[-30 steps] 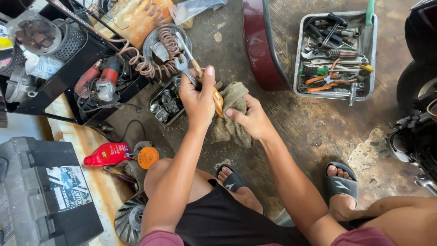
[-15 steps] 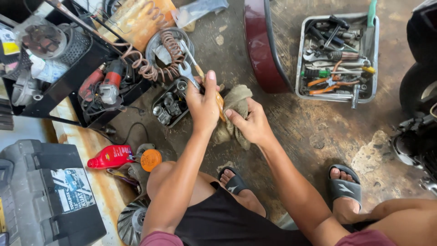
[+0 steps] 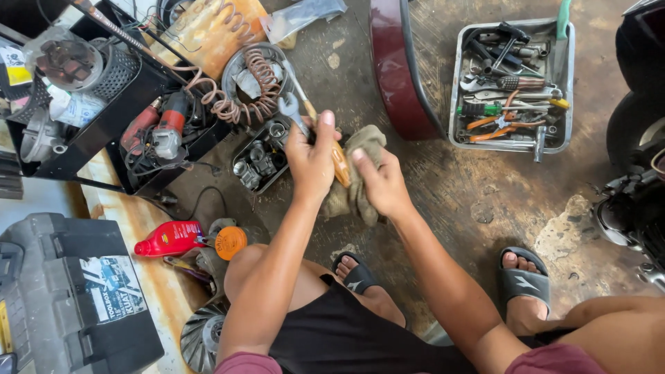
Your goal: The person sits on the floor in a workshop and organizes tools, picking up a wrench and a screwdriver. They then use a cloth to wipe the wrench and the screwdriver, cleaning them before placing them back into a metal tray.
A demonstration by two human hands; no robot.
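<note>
Both hands met over the floor: left hand (image 3: 312, 161) gripped an orange-handled screwdriver (image 3: 339, 163), right hand (image 3: 379, 183) clutched a rag (image 3: 353, 197); tool tray (image 3: 566, 83) at two o'clock.

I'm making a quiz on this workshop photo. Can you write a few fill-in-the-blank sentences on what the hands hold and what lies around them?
1. The left hand grips a screwdriver with an ____ handle.
2. The right hand holds a crumpled ____ against that tool.
3. The metal tray of hand tools lies on the person's ____ side.
4. The bottle lying near the toolbox is ____.

Missing words: orange; rag; right; red
</note>
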